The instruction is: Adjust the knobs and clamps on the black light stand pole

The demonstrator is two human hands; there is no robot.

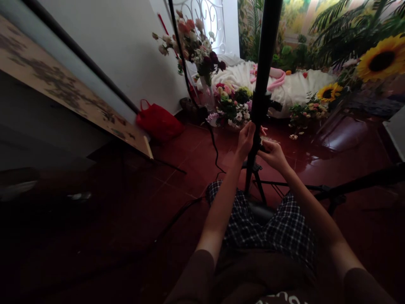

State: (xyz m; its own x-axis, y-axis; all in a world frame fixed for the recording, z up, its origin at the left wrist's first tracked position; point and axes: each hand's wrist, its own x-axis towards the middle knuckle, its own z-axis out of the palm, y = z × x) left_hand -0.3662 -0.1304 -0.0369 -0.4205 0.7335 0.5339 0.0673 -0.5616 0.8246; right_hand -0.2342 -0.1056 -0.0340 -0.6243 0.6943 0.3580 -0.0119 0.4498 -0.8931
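A black light stand rises upright in front of me, between my knees. My left hand is wrapped round its pole from the left side, some fingertips showing past the far edge. Close by on the right, my right hand is closed, with thumb and fingers pinched on a small black knob at the pole; the fingers partly hide it. Above the hands, another black knob sticks out from a thicker collar on the pole. Lower down, the stand's legs spread near the floor.
A black cable hangs left of the pole to the red tiled floor. Flower arrangements and white cloth lie behind. A red bag and a painted scroll are left. Another black stand leg reaches in from the right.
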